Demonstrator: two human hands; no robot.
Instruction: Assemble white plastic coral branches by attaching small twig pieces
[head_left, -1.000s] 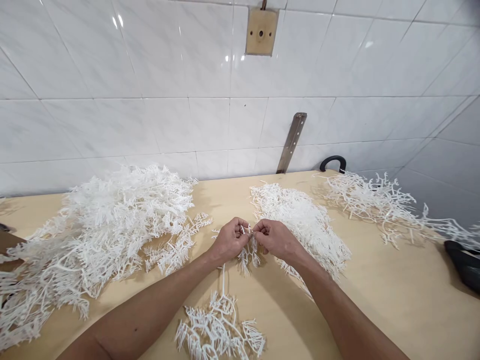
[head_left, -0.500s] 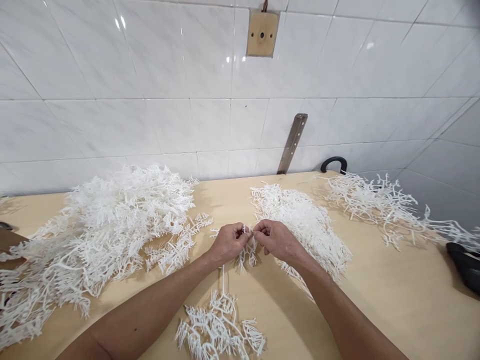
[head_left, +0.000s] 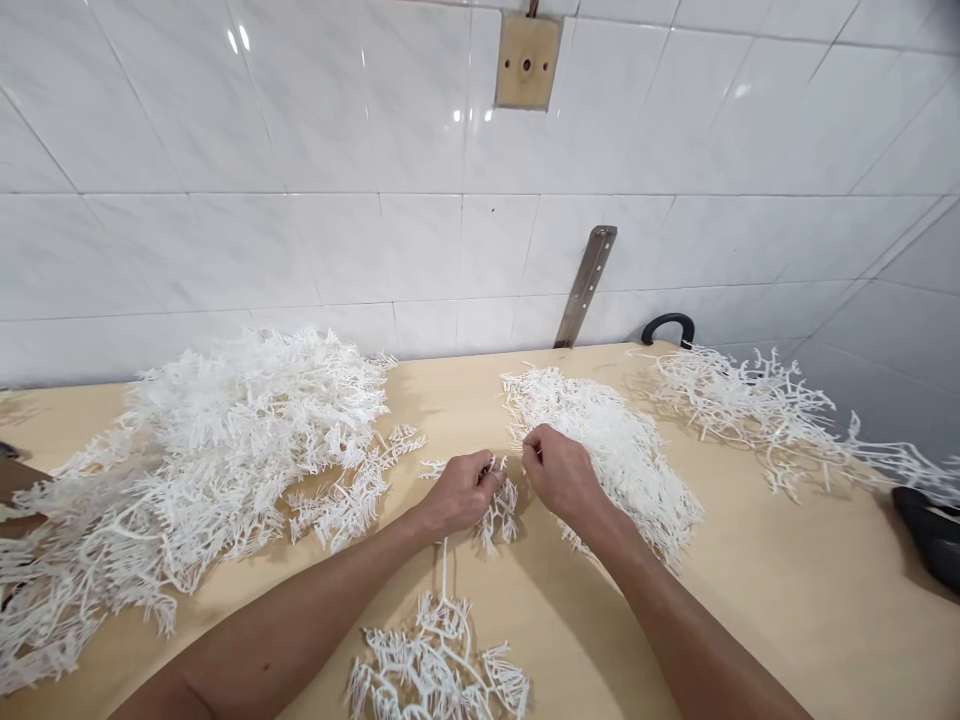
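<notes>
My left hand (head_left: 466, 490) pinches a small white branched sprig (head_left: 501, 512), whose tips hang down over the table between my hands. Just to its right, my right hand (head_left: 559, 470) is closed in a pinch at the left edge of a white pile (head_left: 622, 440); what its fingertips hold, if anything, is too small to make out. A larger branched white piece (head_left: 442, 660) lies on the table nearer to me, its thin stem pointing up toward my left wrist.
A big heap of white branched pieces (head_left: 247, 440) covers the left side. Thinner white strands (head_left: 757, 400) lie at the right, near a black handle (head_left: 667, 325) and a black object (head_left: 930, 535). A metal strip (head_left: 586, 287) leans against the tiled wall.
My right hand has moved away from my left hand, slightly right and up, opening a gap between them. The sprig stays at my left fingers.
</notes>
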